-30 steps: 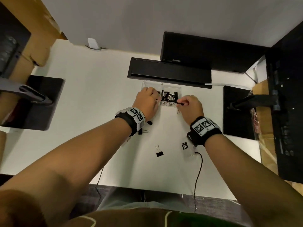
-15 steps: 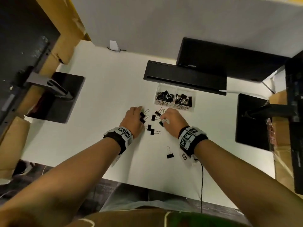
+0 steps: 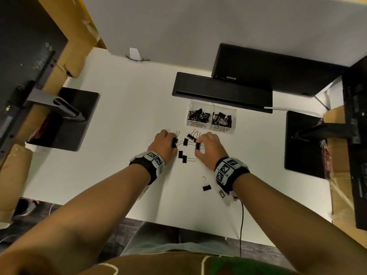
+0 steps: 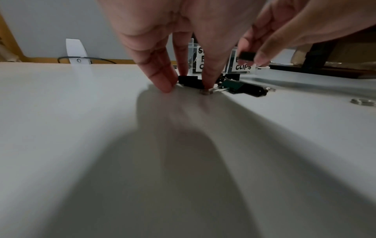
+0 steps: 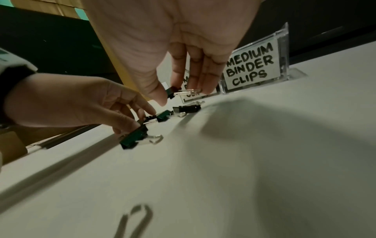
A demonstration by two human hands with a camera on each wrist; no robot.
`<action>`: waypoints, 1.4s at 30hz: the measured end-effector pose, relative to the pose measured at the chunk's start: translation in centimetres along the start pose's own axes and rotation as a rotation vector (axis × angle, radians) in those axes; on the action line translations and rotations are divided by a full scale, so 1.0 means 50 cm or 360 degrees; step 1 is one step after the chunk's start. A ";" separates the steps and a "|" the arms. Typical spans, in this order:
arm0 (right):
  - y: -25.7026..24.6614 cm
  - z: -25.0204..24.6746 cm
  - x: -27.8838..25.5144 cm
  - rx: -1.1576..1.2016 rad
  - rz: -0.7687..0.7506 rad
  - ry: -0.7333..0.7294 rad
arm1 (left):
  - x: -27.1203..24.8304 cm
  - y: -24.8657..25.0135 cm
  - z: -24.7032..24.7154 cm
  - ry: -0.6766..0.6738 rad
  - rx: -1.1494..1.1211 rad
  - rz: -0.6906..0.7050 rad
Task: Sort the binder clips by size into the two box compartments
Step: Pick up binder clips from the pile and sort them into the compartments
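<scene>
Pinching a binder clip, the right hand hovers.

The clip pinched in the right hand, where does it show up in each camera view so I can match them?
Head: the clip sits centre frame at the right hand's fingertips, just below the box.
Left wrist: the clip is upper right, pinched above the table.
Right wrist: the clip is centre, slightly left, under the thumb.
Shared landmark: the medium binder clips label.
</scene>
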State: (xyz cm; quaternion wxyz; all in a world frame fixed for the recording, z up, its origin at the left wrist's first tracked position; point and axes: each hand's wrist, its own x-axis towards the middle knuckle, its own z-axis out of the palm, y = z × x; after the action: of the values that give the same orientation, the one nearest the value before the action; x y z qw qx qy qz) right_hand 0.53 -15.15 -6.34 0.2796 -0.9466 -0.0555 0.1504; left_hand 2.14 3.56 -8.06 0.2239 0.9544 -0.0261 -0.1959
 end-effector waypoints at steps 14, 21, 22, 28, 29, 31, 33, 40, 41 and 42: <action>0.006 0.019 0.022 -0.0147 0.0150 -0.0118 | -0.002 0.005 -0.002 -0.0016 -0.0032 0.0126; 0.022 -0.013 -0.012 0.0225 0.0156 0.0066 | 0.016 0.017 -0.002 0.0015 0.0020 0.0168; 0.019 -0.028 -0.014 0.0317 0.0163 0.0125 | 0.020 0.019 -0.002 0.0015 0.0023 0.0156; 0.027 -0.134 0.038 0.0632 0.0256 0.0474 | 0.029 0.035 0.005 0.0022 -0.0019 0.0069; 0.031 -0.146 0.052 0.0644 0.0276 0.0508 | 0.030 0.037 0.008 0.0035 -0.0022 0.0071; 0.038 -0.161 0.075 0.0578 0.0292 0.0520 | 0.031 0.041 0.010 0.0032 0.0001 0.0076; 0.042 -0.163 0.091 0.0434 0.0277 0.0489 | 0.034 0.043 0.007 -0.0025 0.0050 0.0065; 0.036 -0.128 0.090 0.0024 0.0273 0.0478 | 0.037 0.035 -0.004 -0.0119 0.0247 0.0151; 0.024 -0.121 0.084 -0.0008 0.0197 0.0525 | 0.036 0.034 -0.005 -0.0125 0.0261 0.0172; 0.010 -0.109 0.079 -0.0013 0.0118 0.0510 | 0.037 0.032 -0.006 -0.0127 0.0261 0.0186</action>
State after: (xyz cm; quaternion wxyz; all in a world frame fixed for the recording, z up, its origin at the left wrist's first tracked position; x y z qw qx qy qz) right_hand 6.02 -17.59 -3.26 0.2753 -0.9610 0.0240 0.0074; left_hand 4.00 1.99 -7.77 0.1548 0.9578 -0.1067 -0.2176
